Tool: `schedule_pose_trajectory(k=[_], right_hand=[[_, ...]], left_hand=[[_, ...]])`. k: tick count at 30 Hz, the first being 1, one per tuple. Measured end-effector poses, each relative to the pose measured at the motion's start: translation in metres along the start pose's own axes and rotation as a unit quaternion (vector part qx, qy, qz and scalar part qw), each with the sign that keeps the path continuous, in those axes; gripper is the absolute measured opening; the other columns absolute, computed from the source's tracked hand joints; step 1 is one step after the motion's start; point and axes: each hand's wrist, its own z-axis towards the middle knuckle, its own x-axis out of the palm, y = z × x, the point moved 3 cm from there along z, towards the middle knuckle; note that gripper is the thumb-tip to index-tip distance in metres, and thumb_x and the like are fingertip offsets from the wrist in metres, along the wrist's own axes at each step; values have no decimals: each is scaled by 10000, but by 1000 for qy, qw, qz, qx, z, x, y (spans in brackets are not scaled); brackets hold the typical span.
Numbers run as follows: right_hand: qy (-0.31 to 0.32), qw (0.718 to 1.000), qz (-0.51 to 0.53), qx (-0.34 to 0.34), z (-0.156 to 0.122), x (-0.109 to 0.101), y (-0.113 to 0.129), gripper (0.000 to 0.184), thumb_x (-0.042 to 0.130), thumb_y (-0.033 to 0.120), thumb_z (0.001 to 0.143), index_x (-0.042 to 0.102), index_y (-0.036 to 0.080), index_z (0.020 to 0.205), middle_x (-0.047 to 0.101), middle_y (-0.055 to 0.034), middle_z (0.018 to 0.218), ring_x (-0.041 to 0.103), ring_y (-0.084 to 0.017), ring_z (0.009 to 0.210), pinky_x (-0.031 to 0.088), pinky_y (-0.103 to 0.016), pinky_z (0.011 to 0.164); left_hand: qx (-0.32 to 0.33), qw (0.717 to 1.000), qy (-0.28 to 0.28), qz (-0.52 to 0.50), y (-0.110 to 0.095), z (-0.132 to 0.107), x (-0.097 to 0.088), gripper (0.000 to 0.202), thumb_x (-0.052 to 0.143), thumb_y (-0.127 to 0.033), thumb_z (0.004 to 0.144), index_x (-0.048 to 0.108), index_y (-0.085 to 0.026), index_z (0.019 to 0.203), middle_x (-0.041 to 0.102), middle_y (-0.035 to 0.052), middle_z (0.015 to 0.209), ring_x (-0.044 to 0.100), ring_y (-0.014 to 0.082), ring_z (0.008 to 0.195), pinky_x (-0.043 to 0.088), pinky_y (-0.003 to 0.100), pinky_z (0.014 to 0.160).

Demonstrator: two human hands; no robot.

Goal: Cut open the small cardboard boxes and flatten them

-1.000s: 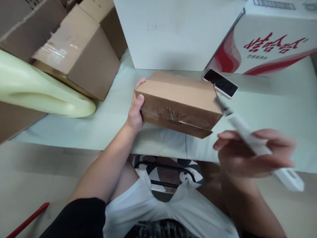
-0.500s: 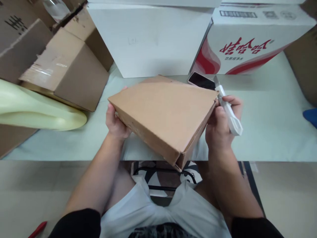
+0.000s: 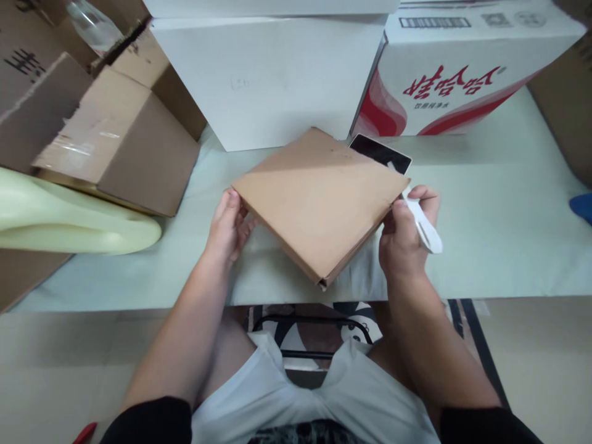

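A flat brown cardboard box (image 3: 319, 200) lies turned like a diamond on the pale green table (image 3: 499, 240), one corner over the near edge. My left hand (image 3: 227, 225) rests at the box's left corner, fingers extended against its side. My right hand (image 3: 407, 237) is at the right corner, closed around a white utility knife (image 3: 422, 223) whose front end points toward the box edge. A dark-screened phone (image 3: 380, 153) lies just behind the box, partly hidden by it.
A large white box (image 3: 268, 74) and a white-and-red printed carton (image 3: 462, 68) stand at the back. Brown cardboard boxes (image 3: 115, 142) are stacked at the left with a pale yellow plastic shape (image 3: 69, 216). A blue object (image 3: 583, 206) shows at the right edge.
The box has been rotated and laid flatter, its corner now toward me. My left hand slid to the left corner; my right hand with the knife stays at the right corner.
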Motion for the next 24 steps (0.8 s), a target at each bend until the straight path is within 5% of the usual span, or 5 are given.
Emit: schedule_pose_trajectory(k=[3, 6, 13, 19, 24], right_hand=[[-38, 997, 60, -14, -1, 7, 6, 430, 697, 543, 919, 376, 309, 1082, 445, 25, 883, 516, -158, 734, 457, -310, 665], [-4, 999, 35, -7, -2, 12, 4, 575, 791, 544, 842, 335, 309, 1103, 487, 0, 977, 570, -188, 839, 503, -339, 715], [8, 1000, -27, 8, -7, 4, -16, 710, 864, 558, 752, 333, 293, 1144, 496, -66, 1152, 594, -264, 1082, 565, -442, 867], [24, 999, -36, -4, -8, 8, -16, 680, 839, 557, 788, 326, 300, 1151, 505, -71, 1139, 605, -260, 1051, 571, -429, 824], [25, 999, -25, 18, -9, 11, -16, 682, 862, 505, 784, 326, 294, 1150, 516, -71, 1140, 607, -245, 1033, 576, -438, 858]], left_hand=[[52, 997, -26, 58, 0, 4, -4, 460, 833, -659, 769, 737, -256, 969, 765, 51, 1156, 629, 289, 1311, 571, 318, 920], [74, 992, -40, 99, 0, 5, -6, 472, 811, -671, 784, 759, -230, 944, 758, 84, 1139, 652, 274, 1240, 570, 287, 897], [-88, 995, 30, 19, 2, -1, 1, 658, 865, -604, 758, 599, -352, 1305, 729, 42, 1046, 749, 230, 920, 620, 342, 770], [-217, 973, 38, -65, 5, 3, -4, 370, 856, -439, 816, 667, -212, 1039, 762, 82, 943, 730, 161, 715, 585, 218, 557], [-214, 973, 29, -86, 2, 3, -1, 233, 844, -308, 817, 690, -168, 922, 731, 34, 797, 610, 78, 539, 509, 161, 466]])
